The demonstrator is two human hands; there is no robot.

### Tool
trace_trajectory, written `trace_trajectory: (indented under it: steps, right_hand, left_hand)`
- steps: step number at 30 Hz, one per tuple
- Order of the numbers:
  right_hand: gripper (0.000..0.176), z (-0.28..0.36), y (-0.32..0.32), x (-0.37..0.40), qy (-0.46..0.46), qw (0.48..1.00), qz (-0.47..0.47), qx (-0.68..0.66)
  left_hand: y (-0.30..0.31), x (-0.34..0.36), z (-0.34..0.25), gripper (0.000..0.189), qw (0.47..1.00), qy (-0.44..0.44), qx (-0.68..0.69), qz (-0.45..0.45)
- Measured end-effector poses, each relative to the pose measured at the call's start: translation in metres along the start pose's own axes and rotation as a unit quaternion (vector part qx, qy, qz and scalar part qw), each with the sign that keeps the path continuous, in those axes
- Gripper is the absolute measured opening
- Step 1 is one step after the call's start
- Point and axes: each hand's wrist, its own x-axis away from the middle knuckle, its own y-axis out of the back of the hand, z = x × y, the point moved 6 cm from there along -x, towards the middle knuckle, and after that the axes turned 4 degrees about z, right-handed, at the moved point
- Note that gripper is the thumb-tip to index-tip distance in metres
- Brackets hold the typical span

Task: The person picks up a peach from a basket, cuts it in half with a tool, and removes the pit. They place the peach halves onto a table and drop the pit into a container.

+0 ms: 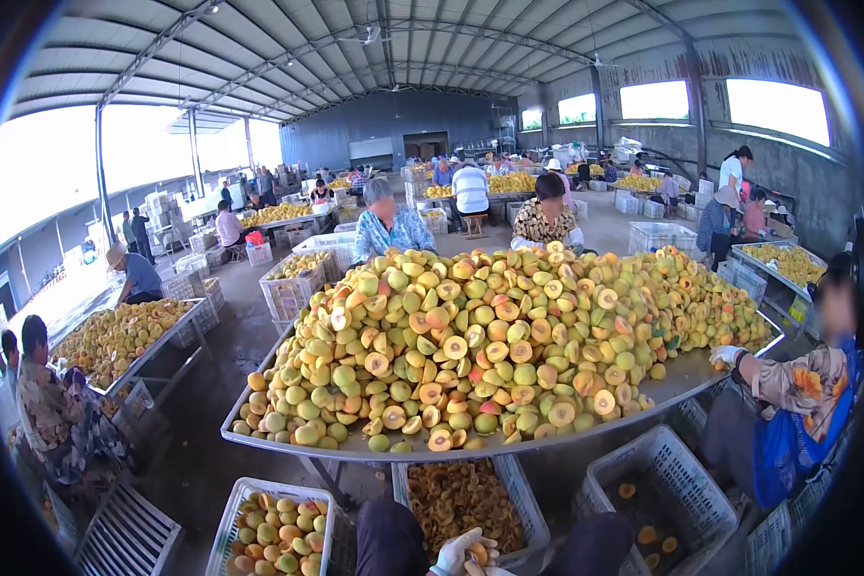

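Observation:
At the bottom edge, between my knees, my left hand (458, 550) in a white glove is closed around a piece of yellow-orange peach (477, 553). Just beside it my right hand (497, 570) shows only as a sliver of glove, cut off by the frame; its fingers and anything in them are hidden. Both hands are over a white crate (533, 514) holding brown pits and scraps (466, 499). In front, a large heap of halved peaches (490, 346) covers much of a metal table (643, 415).
A crate of peaches (278, 533) stands at left, and a crate with several halves (662, 480) at right. A slatted stool (128, 533) is far left. Two people sit across the table; a gloved co-worker's hand (728, 355) touches fruit at the right end.

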Motion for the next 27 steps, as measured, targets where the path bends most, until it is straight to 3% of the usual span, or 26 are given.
trace_trajectory:
  steps: [2,5,6,8,12,14,15,16,17,19,20,22,23,25,26,27]
  right_hand:
    - [0.015,0.006,0.001,0.004,0.000,0.998,0.023,-0.057]
    - [0.014,0.012,0.014,-0.002,0.000,0.998,-0.023,-0.065]
    - [0.018,0.007,0.037,-0.015,-0.008,0.998,0.024,-0.054]
    - [0.011,0.025,0.025,-0.013,-0.030,0.996,-0.026,-0.081]
    - [0.011,0.053,0.028,-0.009,0.016,0.996,-0.084,-0.020]
    - [0.009,0.046,0.030,-0.010,-0.011,0.993,-0.118,0.017]
    - [0.006,0.040,0.039,-0.013,-0.038,0.990,-0.132,0.029]
    - [0.008,0.046,0.044,-0.015,-0.049,0.981,-0.153,0.110]
    - [0.010,0.053,0.049,-0.018,-0.056,0.964,-0.171,0.197]
    - [0.018,0.042,0.029,-0.014,-0.095,0.948,-0.110,0.283]
    - [0.019,0.039,0.024,-0.015,-0.075,0.948,-0.128,0.281]
    - [0.020,0.042,0.026,-0.021,-0.042,0.943,-0.174,0.282]
    - [0.019,0.053,0.025,-0.021,0.017,0.937,-0.213,0.277]
    - [0.019,0.059,0.048,-0.032,0.223,0.819,-0.280,0.449]
    - [0.018,0.077,0.041,-0.024,0.255,0.813,-0.313,0.419]
    - [0.019,0.080,0.056,-0.031,0.230,0.858,-0.291,0.355]
  left_hand:
    - [-0.003,-0.005,-0.010,0.045,0.991,-0.043,-0.130,0.001]
    - [0.018,-0.036,-0.001,0.041,0.994,0.023,-0.077,-0.070]
    - [0.024,-0.055,0.002,0.046,0.995,-0.012,-0.055,-0.083]
    - [0.022,-0.063,-0.001,0.055,0.993,-0.033,-0.053,-0.102]
    - [0.001,-0.069,-0.025,0.039,0.991,-0.069,-0.009,-0.115]
    - [-0.004,-0.068,-0.029,0.037,0.990,-0.027,-0.017,-0.137]
    - [0.017,-0.073,-0.008,0.045,0.987,-0.009,-0.075,-0.142]
    - [0.003,-0.076,-0.015,0.045,0.994,0.065,-0.017,-0.082]
    - [0.012,-0.080,-0.017,0.047,0.991,0.088,-0.008,-0.100]
    - [0.042,-0.093,-0.015,0.049,0.984,0.124,0.081,-0.095]
    - [0.042,-0.093,-0.018,0.050,0.979,0.157,0.130,-0.009]
    - [0.048,-0.098,-0.015,0.050,0.979,0.132,0.157,0.017]
    - [0.042,-0.094,-0.023,0.050,0.977,0.104,0.179,0.043]
    - [0.031,-0.084,-0.030,0.045,0.978,0.069,0.192,0.030]
    - [0.030,-0.081,-0.030,0.042,0.974,0.056,0.221,0.003]
    - [0.034,-0.084,-0.029,0.038,0.977,0.021,0.211,0.015]
